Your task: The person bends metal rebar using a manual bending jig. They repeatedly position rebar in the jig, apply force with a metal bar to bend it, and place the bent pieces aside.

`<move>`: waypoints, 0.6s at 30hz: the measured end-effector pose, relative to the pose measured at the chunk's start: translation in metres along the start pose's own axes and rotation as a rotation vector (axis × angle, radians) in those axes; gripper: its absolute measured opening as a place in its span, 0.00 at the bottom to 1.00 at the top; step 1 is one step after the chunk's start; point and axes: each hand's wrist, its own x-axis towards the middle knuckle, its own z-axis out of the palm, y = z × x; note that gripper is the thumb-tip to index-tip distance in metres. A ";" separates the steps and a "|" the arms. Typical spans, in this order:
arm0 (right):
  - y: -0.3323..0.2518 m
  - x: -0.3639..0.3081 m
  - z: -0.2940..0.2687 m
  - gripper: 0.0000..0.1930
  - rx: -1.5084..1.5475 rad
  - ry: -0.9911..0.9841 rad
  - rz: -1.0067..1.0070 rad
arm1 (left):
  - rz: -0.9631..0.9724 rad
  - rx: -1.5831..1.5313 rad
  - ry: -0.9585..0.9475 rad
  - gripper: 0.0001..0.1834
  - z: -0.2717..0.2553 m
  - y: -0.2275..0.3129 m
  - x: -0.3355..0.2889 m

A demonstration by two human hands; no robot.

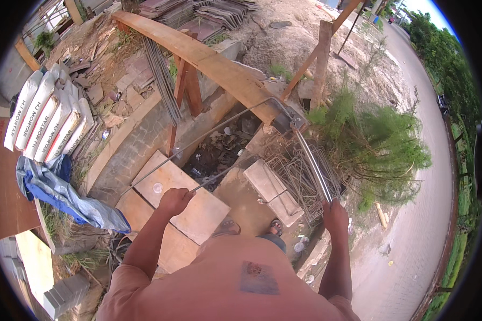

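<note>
My left hand (175, 202) is closed round a thin steel rod (213, 177) that slants up to the right. Another length of thin rod (203, 137) runs above it to a bend at the plank's near end; whether both lengths are one piece I cannot tell. My right hand (335, 215) grips the lower end of a shiny metal pipe (311, 162). The pipe's upper end meets a dark metal plate (289, 122) on the wooden plank (219, 66), beside the bend. Below the plate lies a pile of bent wire stirrups (299, 174).
A debris-filled pit (225, 144) opens under the plank. Pale slabs (190, 211) and a concrete block (273, 191) lie around my feet. White sacks (51, 115) and a blue tarp (72, 195) are at left. A feathery green bush (369, 144) stands right, beside the paved road (418, 176).
</note>
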 end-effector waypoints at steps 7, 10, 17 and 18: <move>0.038 0.038 0.001 0.21 -0.014 -0.048 -0.105 | 0.016 0.007 0.022 0.27 0.003 -0.009 -0.002; 0.025 0.016 0.020 0.20 0.043 0.072 -0.115 | 0.032 -0.011 0.046 0.27 0.004 -0.011 0.002; -0.042 -0.023 0.008 0.21 0.018 0.105 0.142 | 0.089 0.079 0.035 0.28 -0.014 -0.032 0.032; -0.057 -0.028 0.006 0.20 0.042 0.137 0.162 | 0.095 0.084 0.056 0.28 -0.027 -0.032 0.046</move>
